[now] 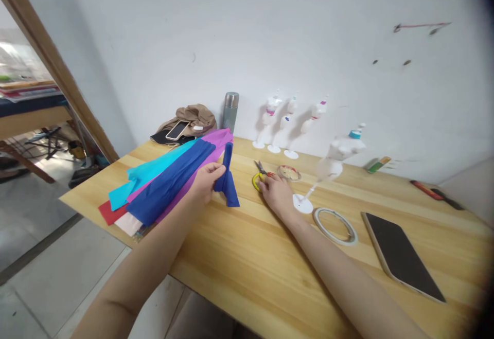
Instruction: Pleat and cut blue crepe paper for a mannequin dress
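Note:
My left hand (208, 180) pinches a small piece of dark blue crepe paper (230, 190) between thumb and fingers, above the table. Just left of it lies a fanned stack of coloured sheets, with a larger dark blue sheet (165, 184) over purple and a turquoise one (144, 172) beside it. My right hand (277, 192) rests on the table, its fingers closed over the handles of scissors (257, 180) with yellow loops; the dark blades point away from me. A white mini dress form (330, 166) with a turquoise neck band stands right of this hand.
Several smaller dress forms (272, 107) stand along the wall. A roll of white tape (318, 220), a dark tablet or large phone (403, 256) and a red-and-black cutter (434, 192) lie to the right. A flask (230, 111), brown cloth (203, 115) and phone (177, 130) are at the back left.

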A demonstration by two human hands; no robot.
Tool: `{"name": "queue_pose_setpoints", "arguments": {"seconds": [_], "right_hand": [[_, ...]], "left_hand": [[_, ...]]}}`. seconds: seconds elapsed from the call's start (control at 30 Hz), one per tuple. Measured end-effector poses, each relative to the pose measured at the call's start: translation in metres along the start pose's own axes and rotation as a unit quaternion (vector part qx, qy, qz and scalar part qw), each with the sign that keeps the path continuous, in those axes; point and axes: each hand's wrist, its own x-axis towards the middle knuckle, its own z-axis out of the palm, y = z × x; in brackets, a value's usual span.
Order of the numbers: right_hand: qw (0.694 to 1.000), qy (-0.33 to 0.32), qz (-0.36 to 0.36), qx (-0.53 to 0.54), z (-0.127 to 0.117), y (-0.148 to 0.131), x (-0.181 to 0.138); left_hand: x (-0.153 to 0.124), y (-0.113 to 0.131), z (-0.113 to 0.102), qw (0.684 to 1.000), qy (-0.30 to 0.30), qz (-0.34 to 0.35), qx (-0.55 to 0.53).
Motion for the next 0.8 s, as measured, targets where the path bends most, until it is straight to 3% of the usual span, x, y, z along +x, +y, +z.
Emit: {"name": "queue_pose_setpoints", "arguments": {"seconds": [0.07, 0.13, 0.2, 0.27, 0.43, 0.6, 0.67, 0.77, 0.8], "right_hand": [[1.0, -0.003, 0.008, -0.002, -0.002, 0.002, 0.0], [1.0, -0.006, 0.016, 0.0, -0.004, 0.005, 0.0], [1.0, -0.015, 0.022, 0.006, -0.006, 0.007, -0.002], [0.999, -0.032, 0.025, 0.013, -0.008, 0.006, -0.006], [0.995, -0.075, 0.04, 0.057, -0.02, -0.001, -0.028], [0.971, -0.132, 0.056, 0.189, -0.034, 0.01, -0.041], [0.918, -0.151, 0.095, 0.354, -0.038, 0.015, -0.045], [0.761, -0.159, 0.162, 0.607, -0.044, 0.015, -0.054], [0.725, -0.16, 0.169, 0.648, -0.045, 0.013, -0.057]], "left_hand": [[-0.003, 0.0, 0.003, 0.996, 0.039, 0.073, 0.044], [-0.008, 0.001, 0.006, 0.97, 0.068, 0.192, 0.132], [-0.013, 0.002, 0.008, 0.908, 0.094, 0.325, 0.249], [-0.017, 0.0, 0.009, 0.85, 0.108, 0.398, 0.328], [-0.017, -0.007, 0.01, 0.771, 0.136, 0.473, 0.405], [-0.014, -0.013, 0.011, 0.724, 0.157, 0.491, 0.458], [-0.013, -0.015, 0.01, 0.71, 0.159, 0.494, 0.477], [-0.014, -0.018, 0.011, 0.699, 0.155, 0.49, 0.497], [-0.014, -0.019, 0.011, 0.698, 0.151, 0.486, 0.504]]}}
